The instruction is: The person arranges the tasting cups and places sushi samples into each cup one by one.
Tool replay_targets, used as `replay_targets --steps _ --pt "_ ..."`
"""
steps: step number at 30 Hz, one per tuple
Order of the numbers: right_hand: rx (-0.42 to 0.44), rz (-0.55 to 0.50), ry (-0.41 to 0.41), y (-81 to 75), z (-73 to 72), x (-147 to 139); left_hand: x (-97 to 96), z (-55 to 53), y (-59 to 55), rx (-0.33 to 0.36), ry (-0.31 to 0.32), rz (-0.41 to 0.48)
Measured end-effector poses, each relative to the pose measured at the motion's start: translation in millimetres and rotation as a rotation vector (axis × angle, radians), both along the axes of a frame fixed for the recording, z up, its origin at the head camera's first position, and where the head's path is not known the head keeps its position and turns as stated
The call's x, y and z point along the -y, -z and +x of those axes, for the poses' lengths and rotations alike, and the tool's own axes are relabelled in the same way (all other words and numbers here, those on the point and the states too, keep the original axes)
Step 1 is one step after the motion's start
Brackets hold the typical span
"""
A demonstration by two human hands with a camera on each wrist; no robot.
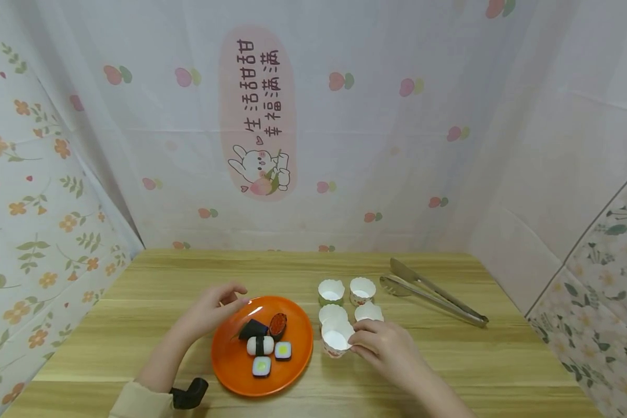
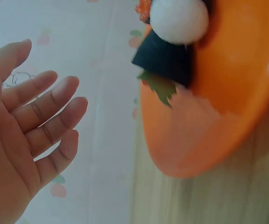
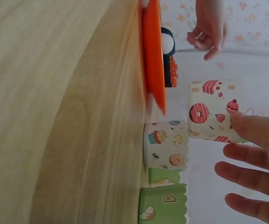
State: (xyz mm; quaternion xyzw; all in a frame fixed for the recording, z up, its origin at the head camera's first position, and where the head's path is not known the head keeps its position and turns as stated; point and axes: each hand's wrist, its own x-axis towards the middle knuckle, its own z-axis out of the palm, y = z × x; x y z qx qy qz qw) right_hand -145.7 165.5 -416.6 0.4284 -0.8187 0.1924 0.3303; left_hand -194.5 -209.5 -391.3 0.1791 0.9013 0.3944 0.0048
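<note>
Between thumb and fingers, my right hand point(image 1: 392, 353) pinches a paper baking cup point(image 1: 337, 341) by its rim. In the right wrist view this cup point(image 3: 213, 105) is cream with pink doughnuts and cakes, raised off the table. Beside it stand a cupcake-print cup point(image 3: 166, 147) and green cups point(image 3: 163, 205). My left hand point(image 1: 216, 310) hovers by the upper left rim of an orange plate point(image 1: 230, 374), fingers loose and holding nothing. On the plate lie toy sushi: a dark hand roll point(image 1: 253, 329), a roe piece point(image 1: 278, 326), a banded rice piece point(image 1: 260, 346) and two small rolls point(image 1: 262, 366).
Metal tongs point(image 1: 439, 296) lie on the wooden table point(image 1: 162, 290), right of the cups. A green cup point(image 1: 331, 292) and a white-rimmed cup point(image 1: 363, 291) form the back row. Printed cloth point(image 1: 386, 145) hangs behind the table and along both sides.
</note>
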Motion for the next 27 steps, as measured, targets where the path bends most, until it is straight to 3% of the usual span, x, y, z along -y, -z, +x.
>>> replay_targets --steps 6,18,27 --pt "0.01 0.015 -0.007 4.0 1.0 -3.9 12.6 2.0 4.1 -0.014 -0.081 -0.054" --pt "0.041 0.09 -0.015 9.7 3.6 -7.1 34.9 1.4 15.4 0.004 -0.156 -0.18" --pt "0.039 0.095 -0.021 12.8 4.1 -5.4 43.2 -1.4 30.3 0.113 -0.146 -0.067"
